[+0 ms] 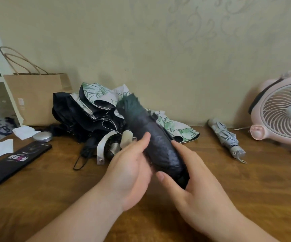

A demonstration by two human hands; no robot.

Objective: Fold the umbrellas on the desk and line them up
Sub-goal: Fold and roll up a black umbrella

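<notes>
One umbrella heap [88,117], phone [17,163], fan [284,110] nearby.

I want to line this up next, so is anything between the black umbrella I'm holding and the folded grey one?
Nothing visible does. The desk is bare between the black umbrella and the grey umbrella; only the floral umbrella edges in farther back.

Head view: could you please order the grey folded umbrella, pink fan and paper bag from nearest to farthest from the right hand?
From the right hand, gripping the black umbrella:
1. Grey folded umbrella, just to its right.
2. Pink fan, far right by the wall.
3. Paper bag, far left at the back.
</notes>
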